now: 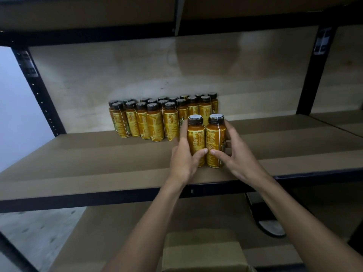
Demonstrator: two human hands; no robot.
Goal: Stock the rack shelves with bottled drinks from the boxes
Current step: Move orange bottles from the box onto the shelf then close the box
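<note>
Left hand (184,160) fingers (202,153) grasp the left amber dark-capped bottle (195,138); right hand (236,157) grasps the right bottle (215,141). Both stand upright, side by side on the brown board shelf (98,154), just nearer than the far bottle group (157,120).

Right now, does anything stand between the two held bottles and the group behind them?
Nothing visible does: the two bottles are close in front of the group, at its right end, on the shelf.

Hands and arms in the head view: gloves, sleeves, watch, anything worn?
Nothing worn that shows. The left hand and right hand are bare: no gloves, no rings visible. The left forearm and right forearm are bare too, with no sleeve, watch or band in the frame up to its lower edge.
</note>
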